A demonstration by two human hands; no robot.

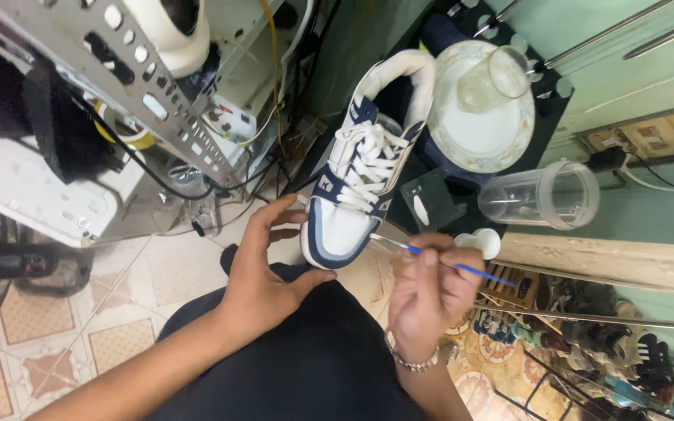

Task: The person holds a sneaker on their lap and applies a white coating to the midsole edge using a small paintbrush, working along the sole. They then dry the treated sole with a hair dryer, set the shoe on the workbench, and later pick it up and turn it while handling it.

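A white and navy sneaker [360, 171] with white laces stands on a dark table edge, toe toward me. My left hand [263, 269] cups the toe from the left, fingers touching its side. My right hand [427, 292] pinches a thin blue-handled paintbrush [438, 260], whose tip touches the right side of the toe. A metal bracelet circles my right wrist.
A white plate [481, 132] with an overturned glass sits behind the sneaker. A clear plastic jar [544, 195] lies on its side. A small white lid [484, 242] rests near my right hand. Perforated metal frame [142, 86] and cables stand at left, a fan at far left.
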